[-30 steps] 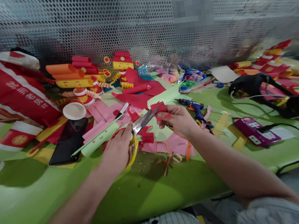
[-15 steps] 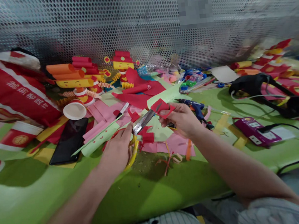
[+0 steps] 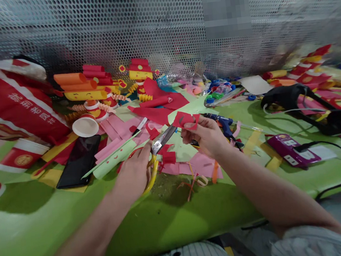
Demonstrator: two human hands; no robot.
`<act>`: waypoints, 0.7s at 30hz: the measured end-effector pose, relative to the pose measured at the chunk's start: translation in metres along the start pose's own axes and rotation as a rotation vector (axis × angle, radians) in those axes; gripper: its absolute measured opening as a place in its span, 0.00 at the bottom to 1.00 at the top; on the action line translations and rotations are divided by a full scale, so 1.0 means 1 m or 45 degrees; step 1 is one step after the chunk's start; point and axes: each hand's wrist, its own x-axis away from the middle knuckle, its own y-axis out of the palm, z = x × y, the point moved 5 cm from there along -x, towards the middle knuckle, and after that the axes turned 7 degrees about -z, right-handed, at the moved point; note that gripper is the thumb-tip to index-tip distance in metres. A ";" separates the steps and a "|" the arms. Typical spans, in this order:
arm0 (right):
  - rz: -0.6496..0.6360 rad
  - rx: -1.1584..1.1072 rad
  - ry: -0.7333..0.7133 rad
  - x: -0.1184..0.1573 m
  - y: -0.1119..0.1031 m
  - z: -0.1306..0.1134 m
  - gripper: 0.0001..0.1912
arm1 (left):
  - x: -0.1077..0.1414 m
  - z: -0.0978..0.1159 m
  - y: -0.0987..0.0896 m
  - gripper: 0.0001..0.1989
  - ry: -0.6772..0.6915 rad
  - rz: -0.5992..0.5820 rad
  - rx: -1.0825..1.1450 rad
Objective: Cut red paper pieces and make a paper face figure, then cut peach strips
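My left hand (image 3: 136, 169) is closed round the yellow handles of a pair of scissors (image 3: 158, 146), whose blades point up and to the right. A small piece of red paper (image 3: 184, 119) is pinched in my right hand (image 3: 205, 134), at the scissors' tip. Whether the blades touch the paper is hard to tell. Below the blades lie red paper scraps (image 3: 169, 157) and pink paper (image 3: 202, 165). A rolled light green paper (image 3: 115, 159) with a drawn face rests left of the scissors. Behind my right hand lies a blue glue gun (image 3: 223, 122).
On the left are a black phone (image 3: 78, 161), a red paper cup (image 3: 22, 155) and a red bag (image 3: 16, 104). Paper figures (image 3: 140, 74) stand along the perforated metal screen (image 3: 159, 26). A purple power strip (image 3: 292, 151) and a black head strap (image 3: 310, 108) lie right.
My right hand has tilted the red paper slightly and shifted it a little away from the scissors' tip. My left hand and the scissors stay nearly in place.
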 end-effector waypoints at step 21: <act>-0.104 0.016 0.106 0.005 0.015 0.011 0.18 | 0.000 0.001 0.008 0.27 -0.006 0.006 0.073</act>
